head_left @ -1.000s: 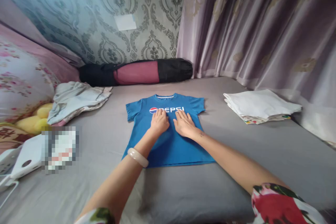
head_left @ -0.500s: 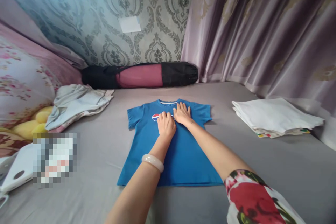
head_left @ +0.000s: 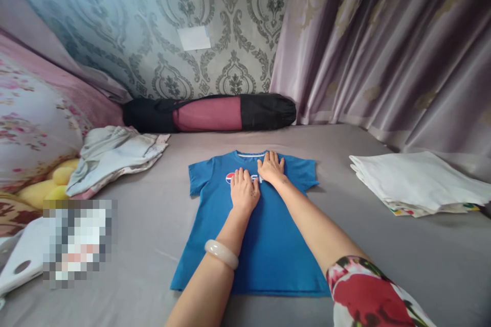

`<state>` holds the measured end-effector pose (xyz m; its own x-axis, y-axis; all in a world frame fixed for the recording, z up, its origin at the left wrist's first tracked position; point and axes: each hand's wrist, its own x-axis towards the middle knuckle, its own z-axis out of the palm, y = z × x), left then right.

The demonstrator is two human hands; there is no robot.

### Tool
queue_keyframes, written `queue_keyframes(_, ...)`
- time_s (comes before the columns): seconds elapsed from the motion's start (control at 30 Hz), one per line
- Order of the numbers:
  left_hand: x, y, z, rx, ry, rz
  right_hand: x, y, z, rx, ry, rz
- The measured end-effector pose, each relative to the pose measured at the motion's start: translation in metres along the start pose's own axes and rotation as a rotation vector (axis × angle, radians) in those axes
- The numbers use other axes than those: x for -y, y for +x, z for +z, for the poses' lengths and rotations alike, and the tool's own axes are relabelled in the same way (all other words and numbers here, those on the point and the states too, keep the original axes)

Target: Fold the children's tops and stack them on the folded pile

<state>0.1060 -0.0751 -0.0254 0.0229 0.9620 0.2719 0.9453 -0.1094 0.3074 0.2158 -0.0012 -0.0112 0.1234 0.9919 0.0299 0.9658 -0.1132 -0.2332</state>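
A blue short-sleeved T-shirt (head_left: 215,230) lies spread out on the bed, its collar away from me and its hem toward me. Across its chest runs a printed logo, a red, white and blue circle with white letters partly covered by my hands. My left hand (head_left: 244,191), with a pale bangle (head_left: 221,254) on its wrist, rests flat on the chest over the print. Higher up, near the collar's right side, my right hand (head_left: 271,167) lies flat with fingers stretched. Neither hand grips the cloth.
A grey sheet (head_left: 141,235) covers the bed. Folded white cloth (head_left: 418,179) lies at right, rumpled pale clothes (head_left: 117,156) at left beside a yellow plush toy (head_left: 42,189). A black and maroon roll bag (head_left: 209,113) lies along the wall. Curtains (head_left: 345,51) hang at right.
My left hand's fingers have flattened and straightened on the shirt. The hands have parted slightly, so more white lettering shows between them. The view has shifted a little.
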Motion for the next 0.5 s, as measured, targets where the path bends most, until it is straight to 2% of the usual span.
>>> queue_keyframes(0.1, 0.009, 0.005, -0.001, -0.056, -0.061, -0.014, 0.004, 0.008, -0.006, -0.070, -0.024, -0.214)
queue_keyframes(0.2, 0.018, 0.011, -0.002, -0.083, -0.074, -0.067, 0.013, 0.020, -0.007, -0.020, -0.030, -0.368)
queue_keyframes(0.3, 0.025, 0.014, -0.004, -0.081, -0.033, -0.117, 0.023, 0.033, -0.007, 0.027, -0.042, -0.344)
queue_keyframes(0.5, 0.028, 0.016, -0.008, 0.025, 0.015, -0.235, 0.027, 0.059, -0.014, 0.104, -0.040, -0.276)
